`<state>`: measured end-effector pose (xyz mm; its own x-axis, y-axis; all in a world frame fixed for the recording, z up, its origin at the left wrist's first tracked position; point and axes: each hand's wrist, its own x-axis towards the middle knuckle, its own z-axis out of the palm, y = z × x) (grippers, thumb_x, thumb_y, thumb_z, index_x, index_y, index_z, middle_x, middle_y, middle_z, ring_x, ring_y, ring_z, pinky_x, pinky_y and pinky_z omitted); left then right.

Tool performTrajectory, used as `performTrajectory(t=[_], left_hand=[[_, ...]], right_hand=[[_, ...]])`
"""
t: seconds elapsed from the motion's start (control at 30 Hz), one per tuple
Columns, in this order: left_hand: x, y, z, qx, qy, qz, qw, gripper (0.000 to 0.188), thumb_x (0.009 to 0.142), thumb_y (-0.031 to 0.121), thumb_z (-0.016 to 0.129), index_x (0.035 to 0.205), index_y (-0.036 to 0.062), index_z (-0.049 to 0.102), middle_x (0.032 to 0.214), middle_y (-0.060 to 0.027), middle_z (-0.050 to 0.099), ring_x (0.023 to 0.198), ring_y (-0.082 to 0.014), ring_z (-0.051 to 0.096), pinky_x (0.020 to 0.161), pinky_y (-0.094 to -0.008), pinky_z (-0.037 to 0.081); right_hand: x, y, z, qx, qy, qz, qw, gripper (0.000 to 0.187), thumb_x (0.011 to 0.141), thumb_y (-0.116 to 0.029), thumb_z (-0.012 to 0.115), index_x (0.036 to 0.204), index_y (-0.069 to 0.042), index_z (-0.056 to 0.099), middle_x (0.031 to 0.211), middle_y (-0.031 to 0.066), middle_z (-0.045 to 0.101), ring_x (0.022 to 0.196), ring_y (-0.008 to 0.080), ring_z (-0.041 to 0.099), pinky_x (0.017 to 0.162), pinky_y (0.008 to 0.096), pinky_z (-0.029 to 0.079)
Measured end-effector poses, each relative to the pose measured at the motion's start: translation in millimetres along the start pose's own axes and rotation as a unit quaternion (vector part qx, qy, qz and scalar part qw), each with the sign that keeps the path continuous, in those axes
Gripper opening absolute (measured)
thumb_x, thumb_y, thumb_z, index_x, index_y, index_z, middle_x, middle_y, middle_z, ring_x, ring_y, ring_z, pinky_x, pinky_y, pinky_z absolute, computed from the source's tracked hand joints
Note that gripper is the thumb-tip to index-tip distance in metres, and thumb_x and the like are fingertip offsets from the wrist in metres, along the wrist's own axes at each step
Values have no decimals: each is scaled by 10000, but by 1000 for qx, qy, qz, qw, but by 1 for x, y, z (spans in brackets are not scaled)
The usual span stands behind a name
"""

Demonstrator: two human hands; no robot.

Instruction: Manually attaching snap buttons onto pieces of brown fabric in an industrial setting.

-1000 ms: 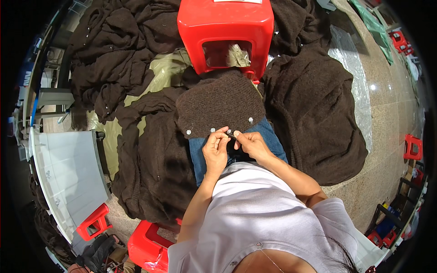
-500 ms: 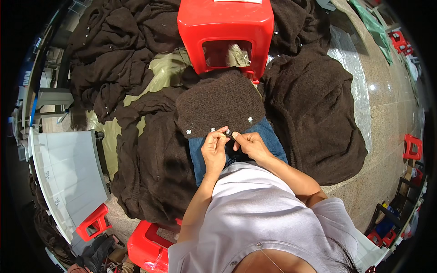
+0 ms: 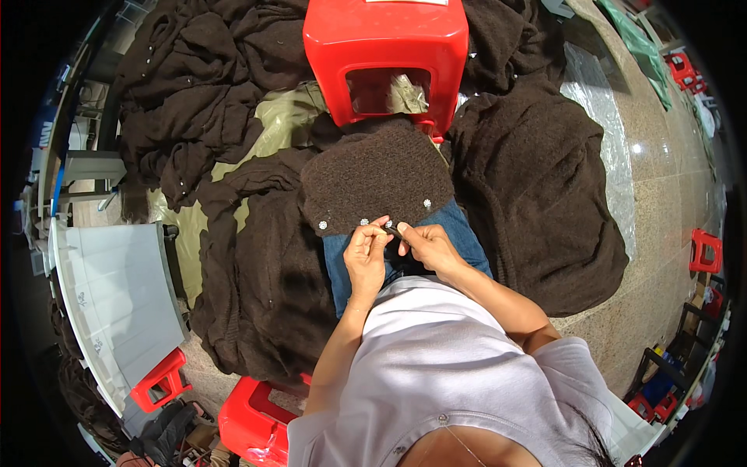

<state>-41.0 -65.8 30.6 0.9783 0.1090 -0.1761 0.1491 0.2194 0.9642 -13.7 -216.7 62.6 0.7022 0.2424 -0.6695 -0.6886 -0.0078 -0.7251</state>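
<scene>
A dark brown knit garment lies over my lap on blue jeans, with several sparkly round buttons, such as this button, along its near edge. My left hand is closed in a pinch at that edge, its fingertips beside another button. Close against it on the right, my right hand pinches a small dark strip that looks like the garment's edge, thumb on top. Fine detail between the fingertips is too small to make out.
A red plastic stool stands just beyond my lap. Piles of brown knit garments lie at the left, right and far left, partly over yellowish plastic sheeting. A white table is at left; another red stool sits near my left side.
The fingertips of my right hand have shifted very slightly, and more of the dark strip shows between them. My left hand stays in place.
</scene>
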Motion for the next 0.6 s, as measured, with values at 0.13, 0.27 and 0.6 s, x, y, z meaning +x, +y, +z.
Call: performTrajectory(t=[0.13, 0.27, 0.6], left_hand=[[0, -2, 1, -6, -9, 3, 1000, 27, 962, 12, 567, 984, -1, 573, 1204, -196, 605, 1083, -184, 599, 893, -319, 538], [0, -6, -1, 2, 18, 6, 1000, 40, 945, -48, 550, 954, -20, 577, 1210, -168, 619, 1004, -140, 614, 835, -282, 558], [22, -3, 27, 366, 15, 249, 897, 87, 817, -15, 714, 872, 7, 651, 893, -88, 611, 667, -162, 570, 598, -268, 482]], right_hand=[[-1, -1, 1, 11, 15, -27, 999, 516, 970, -403, 567, 615, -37, 647, 491, -34, 455, 486, 54, 379, 466, 255, 264], [3, 12, -8, -19, 22, -35, 999, 531, 974, -412, 557, 613, -29, 626, 513, -33, 456, 502, 65, 389, 483, 266, 284], [-10, 34, -59, 201, 178, -47, 962, 571, 987, -553, 462, 694, -76, 574, 470, -61, 304, 381, 55, 203, 382, 246, 153]])
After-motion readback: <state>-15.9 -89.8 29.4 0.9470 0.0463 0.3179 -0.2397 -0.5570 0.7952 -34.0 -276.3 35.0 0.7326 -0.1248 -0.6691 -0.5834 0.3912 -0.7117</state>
